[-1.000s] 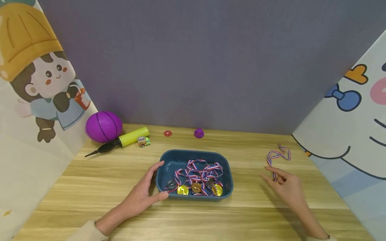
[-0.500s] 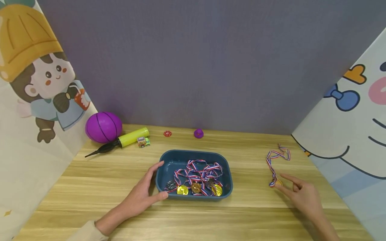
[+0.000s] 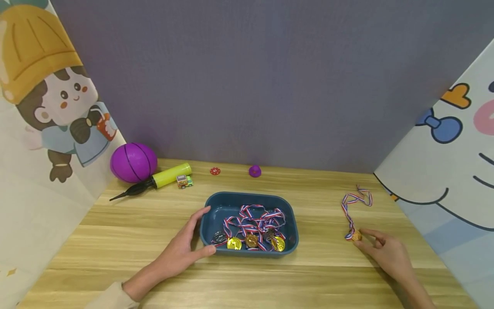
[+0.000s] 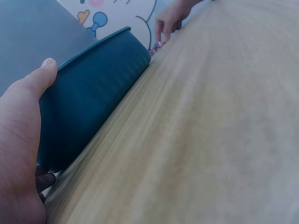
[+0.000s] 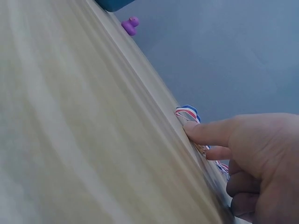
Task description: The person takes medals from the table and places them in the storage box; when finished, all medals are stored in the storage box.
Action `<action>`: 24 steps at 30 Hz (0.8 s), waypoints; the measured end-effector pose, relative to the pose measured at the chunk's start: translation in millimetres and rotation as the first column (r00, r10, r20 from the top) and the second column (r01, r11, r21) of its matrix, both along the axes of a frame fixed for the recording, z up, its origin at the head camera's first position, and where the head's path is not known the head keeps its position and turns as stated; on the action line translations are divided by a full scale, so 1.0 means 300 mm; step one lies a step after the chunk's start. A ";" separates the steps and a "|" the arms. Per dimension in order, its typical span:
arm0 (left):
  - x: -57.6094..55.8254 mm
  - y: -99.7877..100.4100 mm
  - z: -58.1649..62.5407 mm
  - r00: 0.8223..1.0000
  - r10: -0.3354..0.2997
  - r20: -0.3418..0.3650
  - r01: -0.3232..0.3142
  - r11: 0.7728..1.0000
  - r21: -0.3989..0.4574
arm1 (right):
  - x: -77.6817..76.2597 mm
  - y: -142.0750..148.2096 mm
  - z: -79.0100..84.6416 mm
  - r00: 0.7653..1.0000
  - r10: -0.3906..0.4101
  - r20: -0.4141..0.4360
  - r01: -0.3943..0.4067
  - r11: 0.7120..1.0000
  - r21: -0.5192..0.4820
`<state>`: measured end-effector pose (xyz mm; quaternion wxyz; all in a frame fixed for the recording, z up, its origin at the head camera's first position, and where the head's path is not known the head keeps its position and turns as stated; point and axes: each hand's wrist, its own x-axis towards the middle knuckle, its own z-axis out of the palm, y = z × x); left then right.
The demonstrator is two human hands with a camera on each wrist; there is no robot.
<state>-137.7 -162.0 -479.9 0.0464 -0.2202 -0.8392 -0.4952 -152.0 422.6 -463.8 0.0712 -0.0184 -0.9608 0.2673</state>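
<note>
My left hand (image 3: 179, 246) holds the near left corner of a dark blue plastic bin (image 3: 295, 240), its thumb along the front rim and fingers at the left side. Inside the bin lie several medals, among them a gold medal (image 3: 233, 243), with tangled red, white and blue ribbons (image 3: 252, 223). On the table to the right, my right hand (image 3: 390, 255) pinches the edge of a gold-coloured medal (image 3: 356, 235) between thumb and index finger. The medal's striped ribbon (image 3: 349, 200) trails away toward the back. In the right wrist view the fingers hide most of this medal.
At the back left are a purple ball (image 3: 134, 162), a yellow and black hand pump (image 3: 166, 176) and a small toy truck (image 3: 184, 181). A red poker chip (image 3: 215, 171) and a purple rubber duck (image 3: 255, 171) lie behind the bin. Walls enclose the table's back and sides.
My right hand has moved right and toward me from the ribbon, and now its thumb and index finger are on the medal. The left hand and bin stay in place.
</note>
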 end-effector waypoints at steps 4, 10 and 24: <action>0.001 -0.001 0.000 1.000 -0.002 -0.003 0.002 1.000 0.011 | -0.002 -0.013 0.001 1.000 0.003 -0.004 -0.003 1.000 0.013; 0.000 -0.001 0.002 1.000 0.000 -0.001 0.000 1.000 0.009 | 0.001 -0.026 -0.012 0.996 0.000 -0.084 0.002 1.000 0.030; 0.000 0.001 0.002 1.000 -0.003 0.004 0.003 1.000 0.007 | 0.000 -0.060 -0.025 0.958 0.011 -0.288 0.003 0.999 0.050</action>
